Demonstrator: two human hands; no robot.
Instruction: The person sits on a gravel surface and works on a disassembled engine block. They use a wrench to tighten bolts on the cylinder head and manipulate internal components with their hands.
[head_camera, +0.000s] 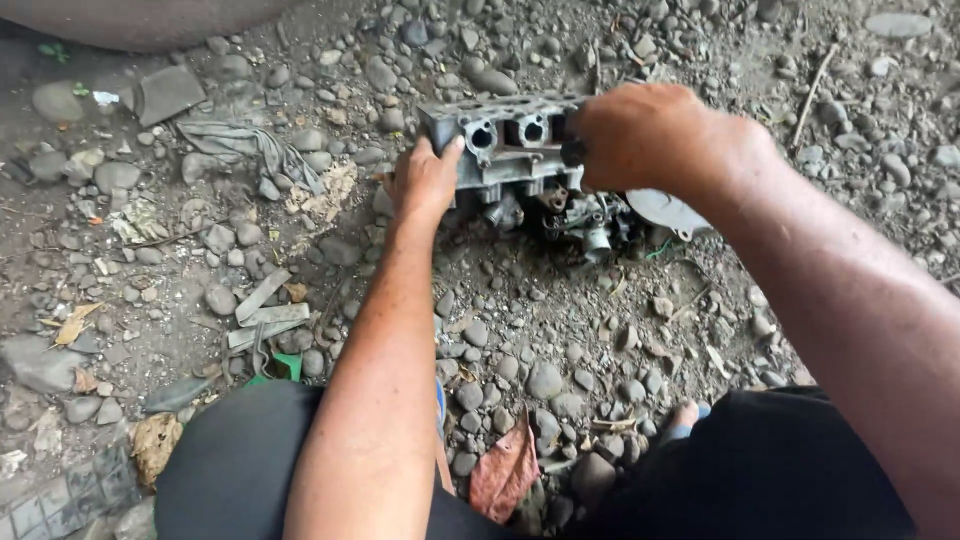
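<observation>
The grey cast-metal engine block with round ports along its face (505, 150) sits tilted on loose stones and dirt at about twelve o'clock from the person, propped over a grimy carburettor-like cluster of small metal parts (585, 225) just below it at five o'clock. Judging from the uneven gravel ground (560, 340), the heavy casting could rock or slide off its perch, pinching fingers against the stones or knocking the smaller parts beneath; grit could also drop into the open ports, and oily metal may slip in a bare grip. The left hand (425, 180) lies at the block's nine o'clock end, fingers nearly together and bent, the thumb pressed up against the face beside the first port, bracing rather than enclosing it. The right hand (640, 135) is curled over the three o'clock end, fingers wrapped down and closed on the casting's edge. A crumpled grey rag (245, 145) lies well apart at nine o'clock, among stones.
</observation>
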